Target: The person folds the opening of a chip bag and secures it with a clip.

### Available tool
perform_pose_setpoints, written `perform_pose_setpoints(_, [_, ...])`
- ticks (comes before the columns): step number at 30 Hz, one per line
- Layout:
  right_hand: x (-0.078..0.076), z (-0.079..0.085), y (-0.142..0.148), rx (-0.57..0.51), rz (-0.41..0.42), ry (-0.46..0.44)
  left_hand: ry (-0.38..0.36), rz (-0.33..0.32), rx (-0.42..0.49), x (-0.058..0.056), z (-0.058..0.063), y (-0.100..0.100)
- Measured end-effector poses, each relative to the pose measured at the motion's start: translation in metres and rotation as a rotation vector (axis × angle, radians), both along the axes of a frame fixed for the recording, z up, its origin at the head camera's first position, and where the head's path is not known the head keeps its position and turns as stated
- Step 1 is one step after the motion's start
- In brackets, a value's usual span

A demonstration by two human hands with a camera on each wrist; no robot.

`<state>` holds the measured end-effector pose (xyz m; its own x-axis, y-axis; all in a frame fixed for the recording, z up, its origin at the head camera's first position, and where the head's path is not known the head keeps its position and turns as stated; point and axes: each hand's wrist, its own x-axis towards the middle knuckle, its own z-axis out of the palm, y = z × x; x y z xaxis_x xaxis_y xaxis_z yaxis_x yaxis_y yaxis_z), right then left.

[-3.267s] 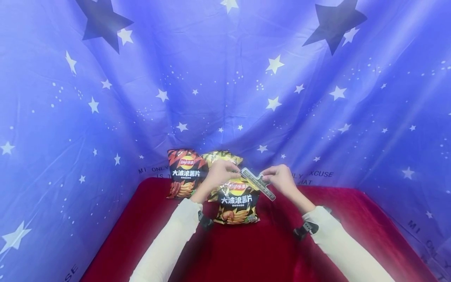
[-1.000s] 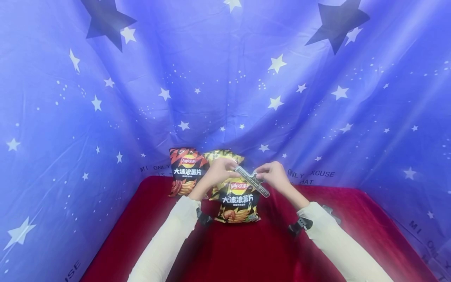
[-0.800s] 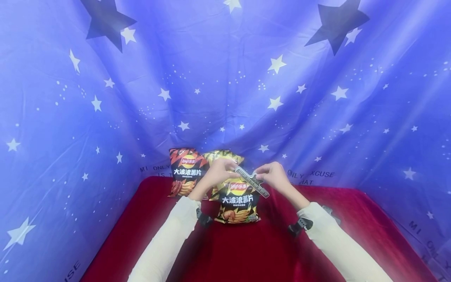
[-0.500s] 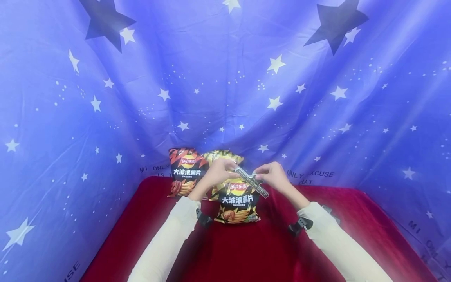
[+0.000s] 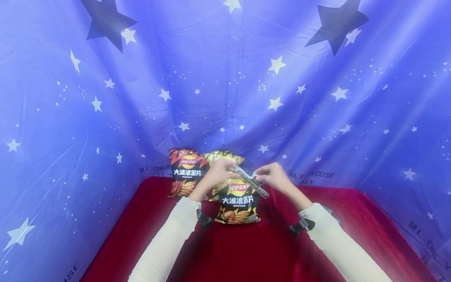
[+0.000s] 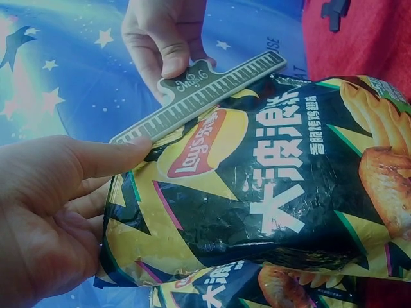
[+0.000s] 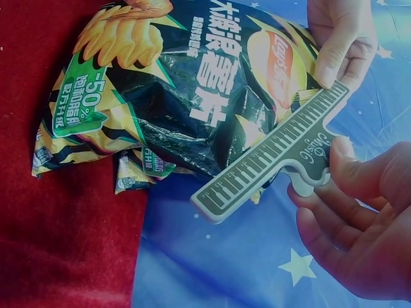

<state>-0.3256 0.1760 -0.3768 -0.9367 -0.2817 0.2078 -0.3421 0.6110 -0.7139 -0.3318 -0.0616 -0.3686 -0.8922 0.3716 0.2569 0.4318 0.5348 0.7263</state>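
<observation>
A black-and-yellow bag of potato chips (image 5: 237,205) is held up at its top edge. My left hand (image 5: 221,171) pinches the bag's top corner, thumb in front by the clip's end and fingers behind. Across the folded top lies a long clip (image 6: 199,96) with a piano-key print and the word "Music". My right hand (image 5: 275,175) pinches the clip's handle between thumb and fingers; in the right wrist view the thumb (image 7: 350,170) presses on it. How far the clip's jaws are parted is hidden.
Behind the held bag stands a second yellow chip bag (image 5: 220,154), partly covered. A red chip bag (image 5: 186,172) stands to its left. All are on a red cloth-covered table (image 5: 253,254), with a blue star-printed curtain (image 5: 225,78) behind.
Compared with about three seconds ago, the clip and my right hand are a little further left, over the bag's top. In the last second almost nothing has moved.
</observation>
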Motion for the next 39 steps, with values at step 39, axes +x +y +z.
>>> perform_pose_setpoints(39, [-0.006,-0.025,0.023,-0.093,0.040,-0.373,-0.013,0.071,-0.085,0.003,0.006,0.012])
